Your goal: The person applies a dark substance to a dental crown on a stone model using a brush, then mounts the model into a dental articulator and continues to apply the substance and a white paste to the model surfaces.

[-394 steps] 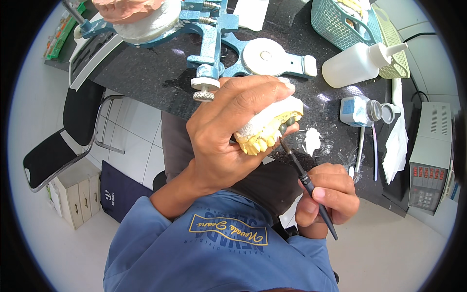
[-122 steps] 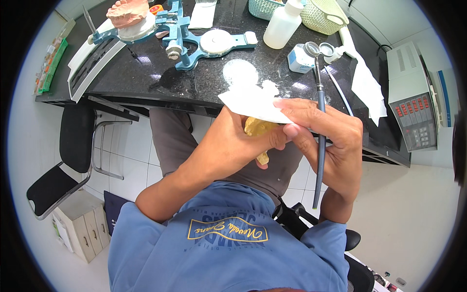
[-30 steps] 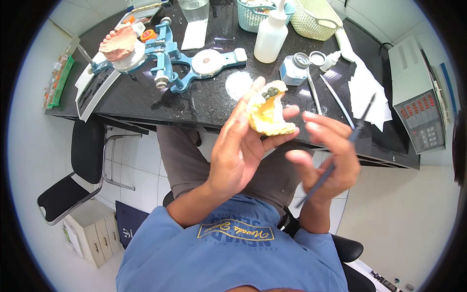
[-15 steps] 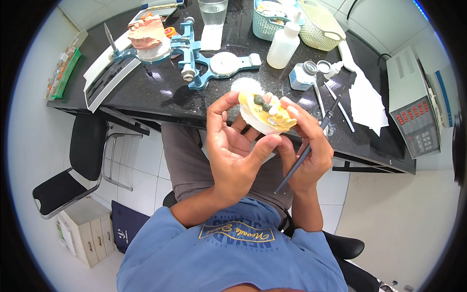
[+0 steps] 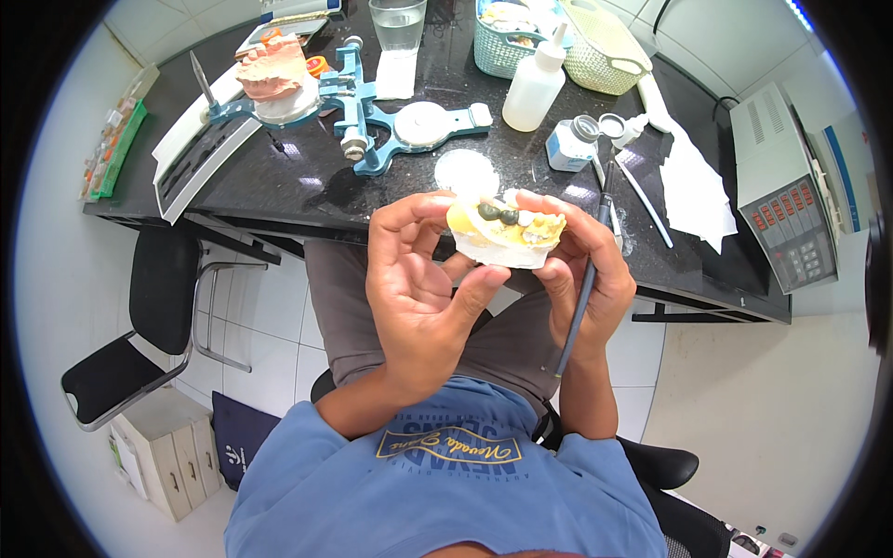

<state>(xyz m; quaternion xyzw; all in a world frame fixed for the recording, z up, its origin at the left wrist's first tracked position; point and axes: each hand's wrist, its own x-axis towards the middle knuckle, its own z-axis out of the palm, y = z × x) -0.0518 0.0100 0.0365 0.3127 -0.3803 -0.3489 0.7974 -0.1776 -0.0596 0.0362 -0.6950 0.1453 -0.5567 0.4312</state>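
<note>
Both my hands are up in front of my lap, just off the counter's near edge, pinching one thing between them: a dental model (image 5: 507, 249), yellow teeth and gum on a white base. My left hand (image 5: 414, 288) has its left end, index curled at the upper left, thumb against the low front edge of the base. My right hand (image 5: 595, 274) has its right end, index along the upper right, thumb tip at the lower right corner. So the model sits between my fingertips, clear of both palms, its middle uncovered. Base down, slightly tilted, two dark crowns (image 5: 498, 214) showing at the top between the two index fingers.

My right hand also carries a brush (image 5: 579, 316) with a dark handle; it slants across the fingers, handle end down toward my lap, tip up over the counter (image 5: 307, 200). Can't tell which fingers pin it. The brush is just right of the model.

Beyond the model, on the counter: a round white patch (image 5: 467, 174), a blue articulator (image 5: 356, 116), a squeeze bottle (image 5: 533, 93), and right of that a small open jar (image 5: 565, 149).
</note>
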